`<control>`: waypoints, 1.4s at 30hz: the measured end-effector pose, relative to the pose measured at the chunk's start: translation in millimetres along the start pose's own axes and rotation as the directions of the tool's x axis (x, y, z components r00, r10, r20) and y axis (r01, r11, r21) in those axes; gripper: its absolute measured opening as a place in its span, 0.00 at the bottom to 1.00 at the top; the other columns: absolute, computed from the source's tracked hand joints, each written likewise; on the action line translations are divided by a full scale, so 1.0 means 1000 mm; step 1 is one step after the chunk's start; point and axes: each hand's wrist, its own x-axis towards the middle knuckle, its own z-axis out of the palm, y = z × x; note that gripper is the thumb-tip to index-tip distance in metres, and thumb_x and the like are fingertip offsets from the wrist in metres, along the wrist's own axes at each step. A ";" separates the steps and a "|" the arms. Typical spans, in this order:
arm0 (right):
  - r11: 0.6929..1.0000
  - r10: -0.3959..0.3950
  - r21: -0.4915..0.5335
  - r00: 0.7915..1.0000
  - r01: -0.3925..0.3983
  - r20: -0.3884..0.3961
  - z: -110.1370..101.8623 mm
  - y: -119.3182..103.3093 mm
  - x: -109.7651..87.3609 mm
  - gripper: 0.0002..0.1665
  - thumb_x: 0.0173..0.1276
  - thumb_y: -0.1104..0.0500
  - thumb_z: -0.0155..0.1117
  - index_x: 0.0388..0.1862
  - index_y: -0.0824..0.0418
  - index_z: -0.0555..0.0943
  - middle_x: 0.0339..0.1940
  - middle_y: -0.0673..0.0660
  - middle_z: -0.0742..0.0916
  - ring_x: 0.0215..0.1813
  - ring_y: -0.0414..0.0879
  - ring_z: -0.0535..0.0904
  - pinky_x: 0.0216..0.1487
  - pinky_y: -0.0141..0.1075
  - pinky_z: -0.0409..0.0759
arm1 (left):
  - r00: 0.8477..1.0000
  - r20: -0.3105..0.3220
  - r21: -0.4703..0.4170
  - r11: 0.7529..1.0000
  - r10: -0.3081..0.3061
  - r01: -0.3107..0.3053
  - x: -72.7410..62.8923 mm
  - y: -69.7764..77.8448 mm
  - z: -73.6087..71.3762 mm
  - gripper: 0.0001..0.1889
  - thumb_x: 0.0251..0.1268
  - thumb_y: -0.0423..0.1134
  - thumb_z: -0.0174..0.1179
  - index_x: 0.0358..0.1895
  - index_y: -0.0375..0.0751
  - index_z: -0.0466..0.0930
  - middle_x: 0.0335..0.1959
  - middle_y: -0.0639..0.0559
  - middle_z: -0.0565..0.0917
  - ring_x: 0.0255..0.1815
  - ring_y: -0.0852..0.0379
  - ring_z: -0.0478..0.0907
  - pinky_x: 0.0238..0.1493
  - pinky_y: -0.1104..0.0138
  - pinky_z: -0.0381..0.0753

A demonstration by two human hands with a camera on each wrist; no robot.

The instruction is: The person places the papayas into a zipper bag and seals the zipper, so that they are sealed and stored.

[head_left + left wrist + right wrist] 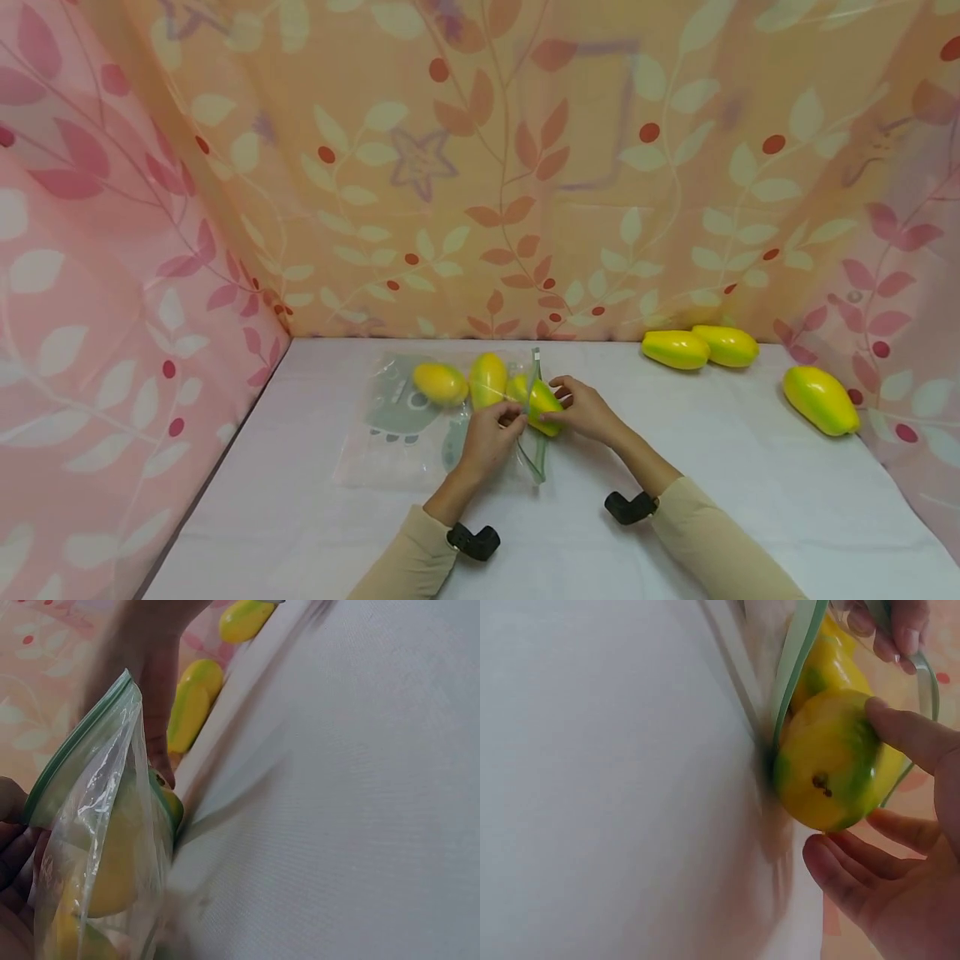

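Observation:
A clear zip bag (352, 467) with a grey cartoon print lies on the table, its green-edged mouth facing right and held apart. Inside it are two yellow papayas (440, 383). My left hand (489, 437) pinches the near edge of the mouth; in the left wrist view its fingers (13, 851) are partly cut off. Another papaya (821, 761), yellow with green patches, lies partway through the mouth. My right hand (588, 414) holds its outer end, thumb on one side and fingers on the other, as the right wrist view shows.
Two more papayas (675, 349) lie side by side at the back right, by the patterned curtain (480, 275). A single papaya (821, 401) rests at the right edge of the white-covered table (720, 467). Patterned cloth also walls the left and right sides.

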 end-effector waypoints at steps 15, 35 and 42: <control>0.991 0.016 0.135 0.995 -0.003 -0.094 0.014 0.003 0.003 0.37 0.54 0.52 0.76 0.61 0.63 0.74 0.50 0.64 0.84 0.47 0.53 0.82 0.48 0.44 0.83 | 1.000 0.007 0.021 1.000 0.013 -0.013 0.000 0.001 -0.001 0.07 0.62 0.34 0.63 0.39 0.33 0.86 0.33 0.45 0.87 0.31 0.61 0.80 0.35 0.75 0.79; 0.964 -0.036 0.255 0.987 0.075 -0.155 0.025 -0.010 0.021 0.29 0.56 0.63 0.70 0.57 0.71 0.76 0.49 0.68 0.85 0.50 0.60 0.83 0.52 0.47 0.82 | 1.000 -0.009 0.011 1.000 -0.008 0.008 0.000 0.004 0.000 0.06 0.62 0.33 0.63 0.38 0.34 0.86 0.32 0.45 0.87 0.31 0.63 0.79 0.35 0.75 0.79; 0.935 -0.095 0.332 0.990 0.125 -0.106 0.029 -0.005 0.024 0.31 0.55 0.68 0.66 0.60 0.73 0.74 0.51 0.70 0.84 0.51 0.59 0.83 0.51 0.45 0.82 | 1.000 -0.001 0.017 1.000 0.005 -0.004 0.000 0.002 -0.001 0.06 0.62 0.32 0.63 0.38 0.33 0.85 0.32 0.45 0.87 0.32 0.60 0.80 0.36 0.75 0.79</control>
